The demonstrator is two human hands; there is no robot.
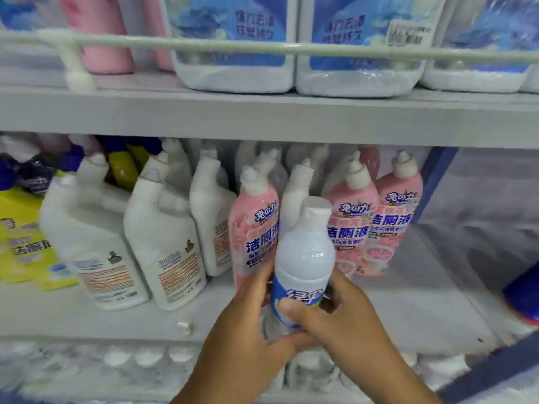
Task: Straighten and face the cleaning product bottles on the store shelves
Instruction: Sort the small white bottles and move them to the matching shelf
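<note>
- Bottles of cleaning product fill the shelves, and one white bottle (303, 258) is off the shelf, held upright in both hands in front of the middle shelf (87, 319).
- The left hand (248, 325) curls round its lower left side; the right hand (341, 316) wraps the lower right, thumb pressed across the blue label band. Both are grasping this same bottle.
- It has a pale, glossy upper body, a white flip-style cap, and a blue-and-white wrap with large characters turned toward the camera; the base is hidden by the fingers.
- Just beyond the hands, the pink bottles (376, 225) stand upright with their labels facing front, so that group looks largely done.
- One pink bottle (253, 228), just behind the left hand's fingers, leans slightly.
- Farther to the left of the hands, the white angled-neck bottles (163, 237) show their back labels and tilt at different angles; these seem to need turning and squaring up.
- Beyond them on the far left sits yellow packaging (23, 237), blurred.
- Above the hands, large blue-labelled jugs (233, 39) sit behind a rail, fronts out.
- By my reading the work is partway along: the held bottle has yet to be set in place.
</note>
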